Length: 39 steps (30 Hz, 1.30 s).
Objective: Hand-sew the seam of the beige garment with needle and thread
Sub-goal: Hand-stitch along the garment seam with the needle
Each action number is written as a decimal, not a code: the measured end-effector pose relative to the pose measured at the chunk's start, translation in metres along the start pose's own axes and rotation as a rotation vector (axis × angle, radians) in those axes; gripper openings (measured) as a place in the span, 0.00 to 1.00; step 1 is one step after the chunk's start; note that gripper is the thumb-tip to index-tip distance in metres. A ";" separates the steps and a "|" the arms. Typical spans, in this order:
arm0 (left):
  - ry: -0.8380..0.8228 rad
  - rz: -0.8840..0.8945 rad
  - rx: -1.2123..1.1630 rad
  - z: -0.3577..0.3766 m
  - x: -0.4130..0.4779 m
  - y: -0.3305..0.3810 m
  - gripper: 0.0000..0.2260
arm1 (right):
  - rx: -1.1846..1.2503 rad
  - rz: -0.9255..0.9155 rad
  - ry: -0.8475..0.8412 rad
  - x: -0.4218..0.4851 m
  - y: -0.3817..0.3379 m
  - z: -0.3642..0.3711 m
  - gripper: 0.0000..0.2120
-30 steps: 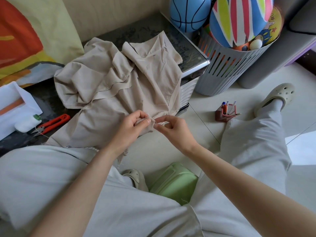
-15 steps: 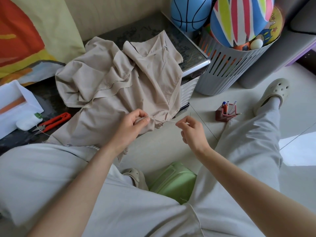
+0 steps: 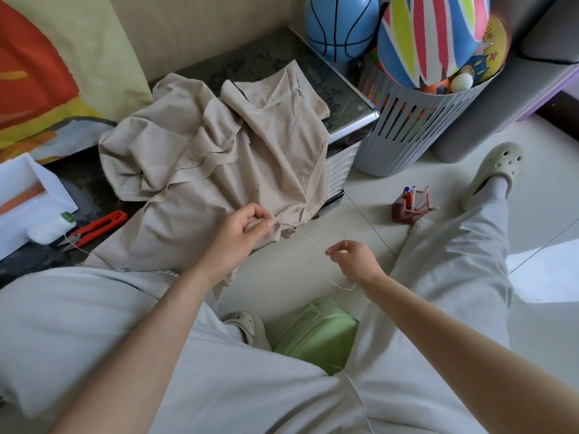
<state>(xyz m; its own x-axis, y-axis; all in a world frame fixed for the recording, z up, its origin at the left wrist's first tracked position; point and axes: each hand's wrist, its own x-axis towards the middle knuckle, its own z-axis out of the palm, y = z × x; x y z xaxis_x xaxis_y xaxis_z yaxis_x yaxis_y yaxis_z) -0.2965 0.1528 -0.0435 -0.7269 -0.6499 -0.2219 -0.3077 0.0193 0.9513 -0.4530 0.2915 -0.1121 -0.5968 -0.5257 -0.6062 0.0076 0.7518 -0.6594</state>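
Observation:
The beige garment [image 3: 219, 158] lies crumpled on a dark table top, its lower edge hanging toward my lap. My left hand [image 3: 241, 233] pinches a fold of the seam at that lower edge. My right hand [image 3: 354, 261] is out to the right over the floor and pinches the needle [image 3: 345, 241], which points up. A pale thread [image 3: 310, 241] runs taut from the seam to the right hand, and a loose tail curls below the wrist.
Orange thread snips [image 3: 94, 228] and a white box [image 3: 28, 195] sit on the table at left. A grey basket [image 3: 416, 130] of balls stands at right, a red pen holder [image 3: 410, 208] on the floor, a green stool [image 3: 313, 333] between my legs.
My right hand has left the seam and drawn away to the right and downward, pulling the thread out through the cloth. My left hand kept its hold on the seam.

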 end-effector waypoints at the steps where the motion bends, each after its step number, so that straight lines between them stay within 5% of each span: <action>1: 0.002 0.005 -0.005 0.000 0.000 0.000 0.07 | -0.008 -0.031 0.029 -0.002 -0.003 0.000 0.08; 6: -0.046 -0.004 -0.025 -0.003 0.001 -0.003 0.04 | 0.142 -0.353 0.063 -0.022 -0.030 0.001 0.14; 10: -0.101 -0.024 -0.034 -0.005 0.000 -0.003 0.04 | 0.162 -0.550 -0.151 -0.034 -0.056 0.005 0.09; 12: -0.117 -0.009 -0.034 -0.006 0.000 -0.003 0.05 | 0.143 -0.547 -0.265 -0.034 -0.062 0.009 0.03; 18: -0.048 -0.019 -0.013 -0.011 0.000 -0.005 0.07 | 0.205 -0.484 -0.277 -0.029 -0.069 0.009 0.07; 25: -0.107 -0.086 -0.030 -0.008 0.001 -0.006 0.05 | 0.145 -0.469 -0.196 -0.025 -0.069 0.003 0.07; 39: 0.029 -0.132 0.044 -0.007 0.001 -0.016 0.05 | -0.025 -0.416 -0.055 -0.025 -0.058 0.014 0.07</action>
<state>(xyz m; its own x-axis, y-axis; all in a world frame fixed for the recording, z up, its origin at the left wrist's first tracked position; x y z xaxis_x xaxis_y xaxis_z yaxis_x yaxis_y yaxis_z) -0.2879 0.1469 -0.0576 -0.6607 -0.6704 -0.3377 -0.4268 -0.0347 0.9037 -0.4274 0.2549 -0.0652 -0.5014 -0.8065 -0.3133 -0.2454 0.4798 -0.8423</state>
